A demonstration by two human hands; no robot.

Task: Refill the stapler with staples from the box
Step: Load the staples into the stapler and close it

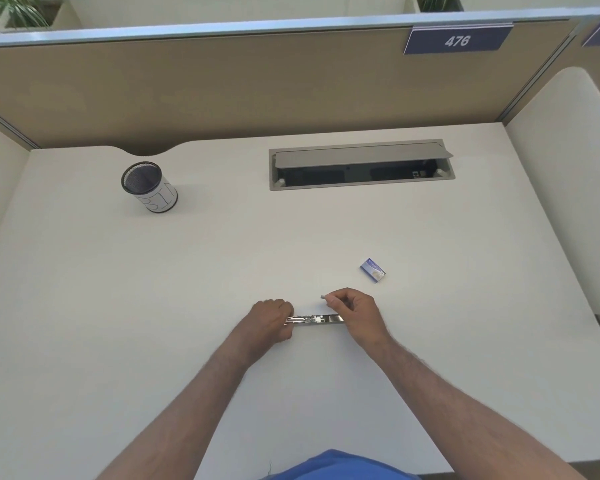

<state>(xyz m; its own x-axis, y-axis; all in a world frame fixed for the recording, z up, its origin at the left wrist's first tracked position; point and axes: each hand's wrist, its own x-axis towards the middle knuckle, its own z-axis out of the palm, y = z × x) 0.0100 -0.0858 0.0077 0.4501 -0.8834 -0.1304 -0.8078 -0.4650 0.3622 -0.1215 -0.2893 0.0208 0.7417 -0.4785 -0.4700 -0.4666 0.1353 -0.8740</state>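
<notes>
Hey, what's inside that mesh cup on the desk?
The mesh cup shows only its dark mesh interior near the rim; nothing sticks out above it. Its bottom is hidden by the near wall, so small items there cannot be ruled out.

Toward the far left corner of my desk [118, 306] stands a round mesh cup [149, 187], dark inside, its white band marked with thin letters. At the far edge, right of the middle, a long cable box [361, 165] is sunk into the desktop; its grey lid [359, 155] is tipped up along the back and the dark inside shows. A curved notch [149, 151] is cut into the far edge behind the cup. A tan partition [222, 81] rises behind the desk, with a blue plate [457, 40] reading 476 near its top right. Leafy plants [13, 10] show beyond the partition's top left. A pale side panel [565, 168] closes the right edge.
</notes>
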